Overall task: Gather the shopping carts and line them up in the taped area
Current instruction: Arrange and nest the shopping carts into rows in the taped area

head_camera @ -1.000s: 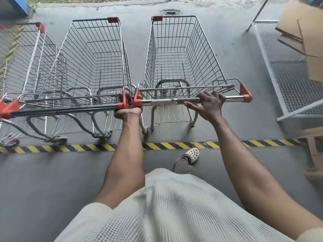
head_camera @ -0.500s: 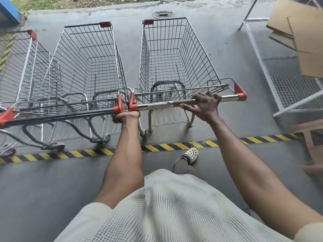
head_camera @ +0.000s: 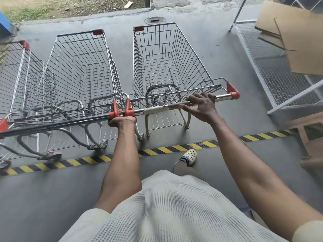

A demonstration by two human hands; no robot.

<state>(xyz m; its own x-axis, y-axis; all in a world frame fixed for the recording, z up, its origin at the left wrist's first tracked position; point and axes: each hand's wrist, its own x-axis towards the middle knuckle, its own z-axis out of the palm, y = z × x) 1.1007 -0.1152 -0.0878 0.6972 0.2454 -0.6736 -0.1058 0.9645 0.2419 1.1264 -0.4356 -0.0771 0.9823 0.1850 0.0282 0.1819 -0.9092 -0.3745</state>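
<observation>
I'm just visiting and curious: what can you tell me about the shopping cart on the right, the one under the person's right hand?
The right cart is an empty silver wire basket on a metal frame, with red plastic corner caps. It stands upright beyond the striped floor tape, beside another cart. Its shiny handle bar has red end pieces and a pale wrap mid-bar. The right hand rests on the bar, fingers draped loosely over it; the left hand grips where both handles meet.
</observation>
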